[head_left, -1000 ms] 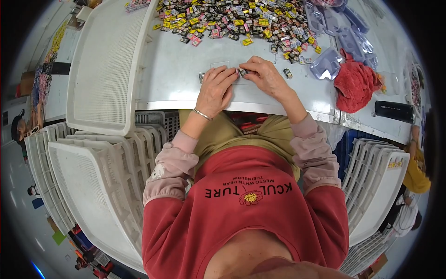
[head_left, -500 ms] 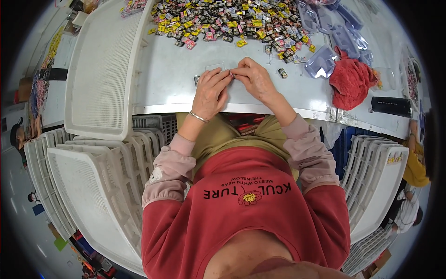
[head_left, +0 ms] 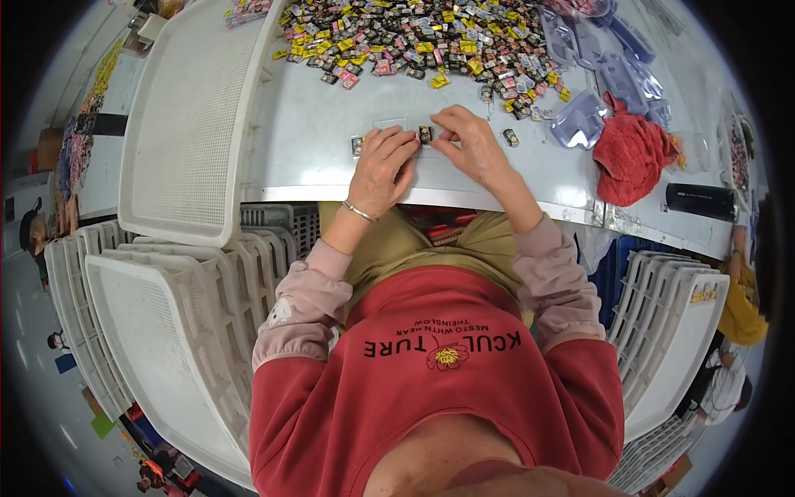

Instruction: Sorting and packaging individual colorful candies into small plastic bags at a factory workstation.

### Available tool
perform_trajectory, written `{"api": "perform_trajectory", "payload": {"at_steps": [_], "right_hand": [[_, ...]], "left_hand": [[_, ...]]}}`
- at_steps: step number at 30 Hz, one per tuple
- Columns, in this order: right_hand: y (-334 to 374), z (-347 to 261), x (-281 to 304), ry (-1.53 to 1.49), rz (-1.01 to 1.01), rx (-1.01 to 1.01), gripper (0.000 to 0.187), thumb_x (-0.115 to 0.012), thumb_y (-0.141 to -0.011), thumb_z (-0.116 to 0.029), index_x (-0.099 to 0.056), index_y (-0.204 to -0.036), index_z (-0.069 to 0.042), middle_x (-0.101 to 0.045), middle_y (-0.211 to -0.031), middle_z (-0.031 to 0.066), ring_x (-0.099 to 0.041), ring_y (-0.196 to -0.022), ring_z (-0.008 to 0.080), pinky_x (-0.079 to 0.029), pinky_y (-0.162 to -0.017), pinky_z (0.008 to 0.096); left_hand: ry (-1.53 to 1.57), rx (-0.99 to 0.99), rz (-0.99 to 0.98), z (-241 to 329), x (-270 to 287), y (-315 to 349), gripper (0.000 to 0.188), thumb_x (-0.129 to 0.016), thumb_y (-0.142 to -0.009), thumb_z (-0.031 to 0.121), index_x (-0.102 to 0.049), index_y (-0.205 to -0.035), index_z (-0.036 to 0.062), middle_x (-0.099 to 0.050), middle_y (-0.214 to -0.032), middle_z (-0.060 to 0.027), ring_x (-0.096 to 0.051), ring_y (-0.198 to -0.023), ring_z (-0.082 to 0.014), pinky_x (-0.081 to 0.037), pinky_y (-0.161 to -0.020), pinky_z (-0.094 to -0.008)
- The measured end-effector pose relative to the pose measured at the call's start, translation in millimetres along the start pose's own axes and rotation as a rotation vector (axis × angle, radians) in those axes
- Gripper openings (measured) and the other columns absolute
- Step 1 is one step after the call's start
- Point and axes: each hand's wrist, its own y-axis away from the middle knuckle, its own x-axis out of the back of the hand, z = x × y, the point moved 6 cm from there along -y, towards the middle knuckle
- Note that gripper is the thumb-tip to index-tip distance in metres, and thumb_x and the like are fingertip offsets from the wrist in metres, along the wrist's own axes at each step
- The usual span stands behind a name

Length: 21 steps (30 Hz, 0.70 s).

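Near the front of the table, my left hand [head_left: 385,164] is closed, palm down, with its fingers bent together. Its fingertips reach the left edge of a small black packet [head_left: 426,135]; whatever is under them is hidden. To the right of that packet, my right hand [head_left: 474,147] is open, thumb and forefinger apart with nothing seen between them. Another small dark packet [head_left: 357,146] lies just left of my left hand. A third packet [head_left: 511,137] rests to the right of my right hand. Beyond my left fingers lies a clear, flat plastic piece [head_left: 389,123].
A big heap of small black, yellow and pink packets [head_left: 414,41] covers the far table. Clear plastic trays [head_left: 578,120], a red cloth [head_left: 627,157] and a black box-like object [head_left: 701,201] are at right. A white mesh tray [head_left: 184,124] lies left; stacked trays [head_left: 157,323] flank me.
My right hand has opened and drawn slightly right, away from my left fingertips. The black packet between my hands now shows plainly. The view has shifted a little.
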Motion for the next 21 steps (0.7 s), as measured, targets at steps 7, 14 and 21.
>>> {"api": "perform_trajectory", "payload": {"at_steps": [7,14,21], "right_hand": [[-14,3,-10,0.092,-0.211,0.075,0.022,-0.066,-0.078,0.001,-0.063,-0.1,0.001,-0.058,-0.095,0.0111,-0.062,-0.078,0.0292,-0.05,-0.07,0.0348],[13,-22,-30,0.627,-0.038,0.328,0.03,-0.058,-0.079,0.0,-0.061,-0.109,-0.001,-0.057,-0.108,0.0105,-0.059,-0.091,0.0272,-0.049,-0.075,0.037],[15,-4,-1,0.126,0.005,0.119,0.042,-0.051,-0.077,0.002,-0.055,-0.119,0.004,-0.053,-0.125,0.0163,-0.053,-0.109,0.0329,-0.043,-0.091,0.0392]], "left_hand": [[-0.016,0.008,-0.004,-3,-3,2,0.031,-0.064,-0.075,0.003,-0.063,-0.107,0.0046,-0.06,-0.118,-0.009,-0.052,-0.116,-0.0315,-0.036,-0.103,-0.0507],[-0.024,0.011,0.0,-4,-2,4,0.035,-0.064,-0.075,0.004,-0.063,-0.109,0.0033,-0.059,-0.118,-0.0097,-0.051,-0.117,-0.0315,-0.035,-0.104,-0.0506],[-0.007,0.003,-0.004,2,-4,-2,0.036,-0.065,-0.075,0.004,-0.063,-0.111,0.0044,-0.059,-0.119,-0.0105,-0.052,-0.117,-0.0318,-0.035,-0.104,-0.0502]]}}
